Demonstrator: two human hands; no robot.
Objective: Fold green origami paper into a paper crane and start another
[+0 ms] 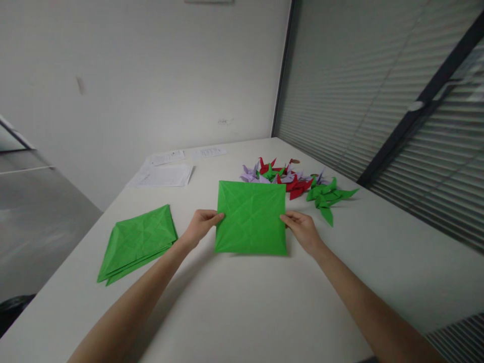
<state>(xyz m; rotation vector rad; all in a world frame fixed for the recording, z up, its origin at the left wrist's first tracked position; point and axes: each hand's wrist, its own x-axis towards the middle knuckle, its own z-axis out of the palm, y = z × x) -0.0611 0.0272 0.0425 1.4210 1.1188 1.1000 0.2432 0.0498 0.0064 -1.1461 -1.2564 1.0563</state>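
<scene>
Green paper [250,219] is spanning your left hand [202,223] and right hand [303,228], both pinching opposite edges, apparently keeping it flat; folded stack [141,237] is lying leftward, seemingly leaving room

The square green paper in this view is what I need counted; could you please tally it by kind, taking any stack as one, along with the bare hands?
Held green square: 1
Green stack: 1
Left hand and right hand: 2
Total: 4
</scene>
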